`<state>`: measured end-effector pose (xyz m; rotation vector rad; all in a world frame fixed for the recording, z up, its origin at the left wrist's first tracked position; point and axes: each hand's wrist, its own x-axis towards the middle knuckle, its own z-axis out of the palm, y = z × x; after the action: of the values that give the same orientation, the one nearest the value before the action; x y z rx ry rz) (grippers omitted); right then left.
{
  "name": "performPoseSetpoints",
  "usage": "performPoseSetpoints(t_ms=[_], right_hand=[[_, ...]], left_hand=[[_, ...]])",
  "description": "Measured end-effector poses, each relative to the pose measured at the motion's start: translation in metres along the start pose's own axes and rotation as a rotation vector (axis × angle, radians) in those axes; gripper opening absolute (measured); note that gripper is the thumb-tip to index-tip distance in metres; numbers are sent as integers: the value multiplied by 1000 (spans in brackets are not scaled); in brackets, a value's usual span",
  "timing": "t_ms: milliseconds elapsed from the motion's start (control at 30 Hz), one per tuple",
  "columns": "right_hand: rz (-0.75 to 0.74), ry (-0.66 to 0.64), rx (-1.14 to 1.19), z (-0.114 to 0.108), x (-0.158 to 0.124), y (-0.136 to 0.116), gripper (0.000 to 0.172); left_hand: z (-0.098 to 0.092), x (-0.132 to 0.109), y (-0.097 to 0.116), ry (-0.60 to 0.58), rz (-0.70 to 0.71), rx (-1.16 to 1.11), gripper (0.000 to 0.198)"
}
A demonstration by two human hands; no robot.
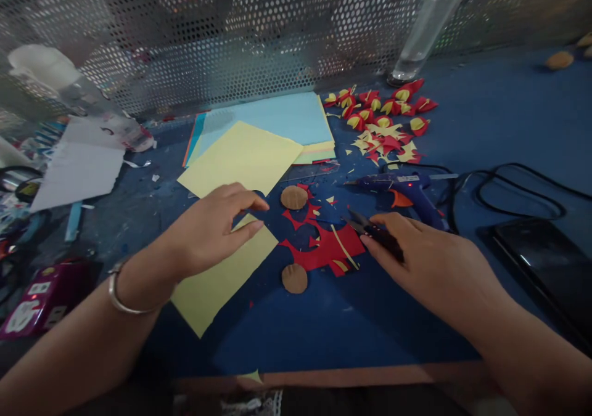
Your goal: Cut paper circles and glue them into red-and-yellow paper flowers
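Observation:
My left hand (pixel 222 225), with a bangle at the wrist, hovers over a lower yellow paper sheet (pixel 217 286). Its thumb and forefinger are apart and nothing shows between them. In my right hand (pixel 430 262) is a pair of small black thread snips (pixel 377 234), blades pointing left over a cut-up red paper (pixel 319 249). Two round brown discs (pixel 294 198) lie left of the red scraps, one above the other. A larger yellow sheet (pixel 240 157) rests beyond my left hand on a stack of coloured paper (pixel 277 114).
Red and yellow folded paper pieces (pixel 365 117) lie at the back, with loose cut pieces (pixel 383 142) before them. A blue glue gun (pixel 407 185) with a black cord and a dark phone-like object (pixel 541 268) are at right. A purple box (pixel 41 296) sits at left.

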<state>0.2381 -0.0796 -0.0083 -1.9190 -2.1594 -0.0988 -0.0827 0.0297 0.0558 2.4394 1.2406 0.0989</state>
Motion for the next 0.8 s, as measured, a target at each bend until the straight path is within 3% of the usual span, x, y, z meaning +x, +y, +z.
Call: performPoseSetpoints(t_ms=[67,100,367,567,800], right_hand=[[28,-32,-52,0,0,-3,34],[33,-42,-70,0,0,-4,33],[33,-54,-118,-3,-1,-3,31],[55,-89,-108,-6,0,-1,31],[57,-134,-116,-9,2,-1,29]], left_hand=[[11,4,14,140,89,21,27],[16,6,23,135,119,-6,25],[43,43,75,-90,257,43,22],[50,62,84,-168,241,107,17],[55,72,79,-127,313,96,11]])
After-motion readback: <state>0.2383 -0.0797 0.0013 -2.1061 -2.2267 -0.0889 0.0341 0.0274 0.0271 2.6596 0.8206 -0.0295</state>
